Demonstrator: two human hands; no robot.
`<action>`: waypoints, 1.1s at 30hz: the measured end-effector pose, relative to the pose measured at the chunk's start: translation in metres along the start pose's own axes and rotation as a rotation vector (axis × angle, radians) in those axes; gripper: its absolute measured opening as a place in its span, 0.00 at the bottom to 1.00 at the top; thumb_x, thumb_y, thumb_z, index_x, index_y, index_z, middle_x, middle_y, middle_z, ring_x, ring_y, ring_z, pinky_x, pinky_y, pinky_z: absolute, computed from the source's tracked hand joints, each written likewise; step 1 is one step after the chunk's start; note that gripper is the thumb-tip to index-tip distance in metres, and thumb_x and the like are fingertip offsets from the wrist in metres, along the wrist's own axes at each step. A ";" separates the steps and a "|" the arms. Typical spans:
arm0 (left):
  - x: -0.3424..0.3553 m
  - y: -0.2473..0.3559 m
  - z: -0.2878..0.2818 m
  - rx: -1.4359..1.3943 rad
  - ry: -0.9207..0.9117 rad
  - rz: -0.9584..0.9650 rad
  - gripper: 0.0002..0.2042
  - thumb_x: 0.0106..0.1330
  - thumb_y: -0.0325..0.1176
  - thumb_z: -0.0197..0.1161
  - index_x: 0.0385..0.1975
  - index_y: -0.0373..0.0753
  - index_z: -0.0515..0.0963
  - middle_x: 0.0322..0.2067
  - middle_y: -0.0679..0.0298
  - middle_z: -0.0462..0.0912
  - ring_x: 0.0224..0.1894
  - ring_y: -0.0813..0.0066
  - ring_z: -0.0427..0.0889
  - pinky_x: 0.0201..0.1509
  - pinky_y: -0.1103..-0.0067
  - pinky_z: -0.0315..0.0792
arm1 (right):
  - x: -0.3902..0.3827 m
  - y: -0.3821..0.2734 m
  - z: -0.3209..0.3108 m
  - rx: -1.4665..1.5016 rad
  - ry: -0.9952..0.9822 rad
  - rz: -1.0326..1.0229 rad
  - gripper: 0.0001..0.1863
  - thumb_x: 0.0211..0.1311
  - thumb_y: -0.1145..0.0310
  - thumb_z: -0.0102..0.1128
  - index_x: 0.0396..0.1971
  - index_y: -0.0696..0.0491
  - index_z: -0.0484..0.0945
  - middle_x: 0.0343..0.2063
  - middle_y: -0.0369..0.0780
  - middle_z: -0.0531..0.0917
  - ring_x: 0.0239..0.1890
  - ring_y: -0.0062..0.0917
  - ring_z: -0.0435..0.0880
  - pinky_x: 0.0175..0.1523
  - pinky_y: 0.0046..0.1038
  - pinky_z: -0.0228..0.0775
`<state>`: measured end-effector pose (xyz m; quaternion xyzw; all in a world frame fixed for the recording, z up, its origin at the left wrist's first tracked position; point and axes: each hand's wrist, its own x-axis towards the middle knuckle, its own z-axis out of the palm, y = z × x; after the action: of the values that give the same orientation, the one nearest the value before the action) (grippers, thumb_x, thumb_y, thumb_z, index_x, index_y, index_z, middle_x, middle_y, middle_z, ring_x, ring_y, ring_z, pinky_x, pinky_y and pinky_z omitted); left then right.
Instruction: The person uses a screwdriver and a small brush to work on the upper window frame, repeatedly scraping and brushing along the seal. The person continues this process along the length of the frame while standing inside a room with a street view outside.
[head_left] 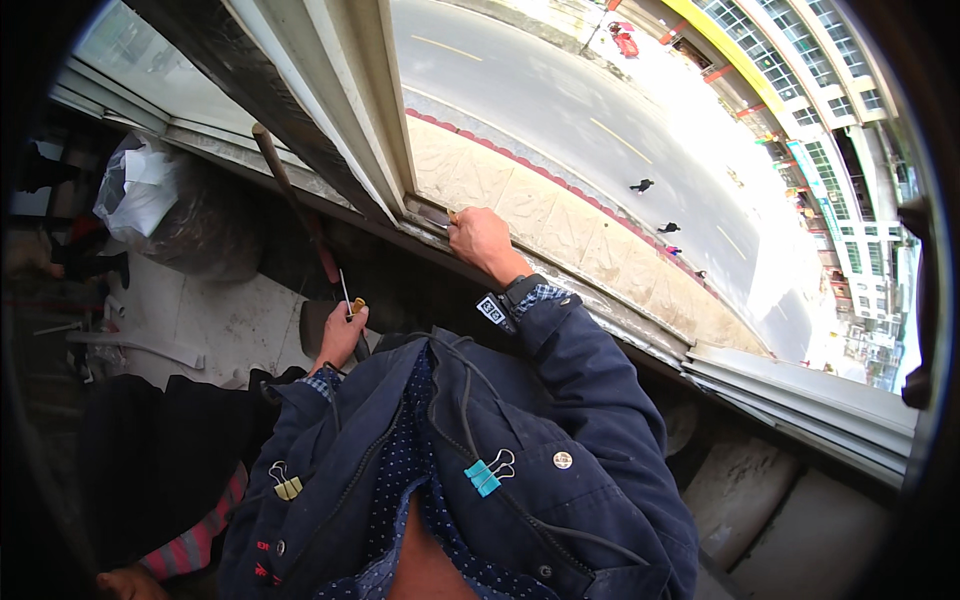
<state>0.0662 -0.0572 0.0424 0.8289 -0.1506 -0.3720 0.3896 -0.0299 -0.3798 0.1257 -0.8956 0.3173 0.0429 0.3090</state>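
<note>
My right hand (483,243) is closed at the lower corner of the window frame (408,208). It grips a small tool with a yellowish handle (453,216) and a thin metallic end lying against the sill track; most of it hides under my fingers, so its kind is unclear. Lower and to the left, in front of my jacket (500,420), my left hand (341,336) is wrapped round a screwdriver (345,290), its thin shaft pointing up and a yellow handle end showing by the thumb.
A long wooden-handled tool (285,185) leans below the window, beside a filled clear plastic bag (195,225). Past the sill lies an outer ledge (530,205), with a street (600,130) far below. Another person's striped sleeve (200,530) shows at lower left.
</note>
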 end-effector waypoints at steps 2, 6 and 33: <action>0.003 -0.002 -0.001 0.002 -0.010 0.002 0.15 0.70 0.41 0.63 0.34 0.33 0.75 0.21 0.61 0.81 0.25 0.72 0.82 0.33 0.74 0.72 | -0.013 0.011 -0.005 0.018 0.034 -0.028 0.12 0.59 0.62 0.60 0.28 0.55 0.86 0.29 0.53 0.85 0.35 0.51 0.86 0.42 0.46 0.80; 0.012 -0.003 0.000 -0.015 -0.034 0.018 0.14 0.70 0.40 0.63 0.34 0.33 0.75 0.22 0.62 0.81 0.25 0.73 0.81 0.32 0.74 0.71 | -0.041 0.032 -0.023 0.051 0.083 -0.086 0.10 0.59 0.62 0.60 0.27 0.52 0.84 0.28 0.51 0.84 0.34 0.51 0.84 0.41 0.47 0.78; 0.060 -0.008 -0.016 0.103 -0.238 0.077 0.15 0.70 0.41 0.63 0.35 0.32 0.75 0.23 0.59 0.81 0.25 0.70 0.82 0.33 0.72 0.73 | -0.116 0.057 -0.044 -0.129 0.235 0.091 0.09 0.61 0.63 0.59 0.25 0.51 0.80 0.24 0.47 0.82 0.32 0.48 0.84 0.38 0.47 0.77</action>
<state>0.1179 -0.0757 0.0130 0.7915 -0.2463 -0.4441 0.3401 -0.1612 -0.3775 0.1627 -0.8972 0.3882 -0.0280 0.2089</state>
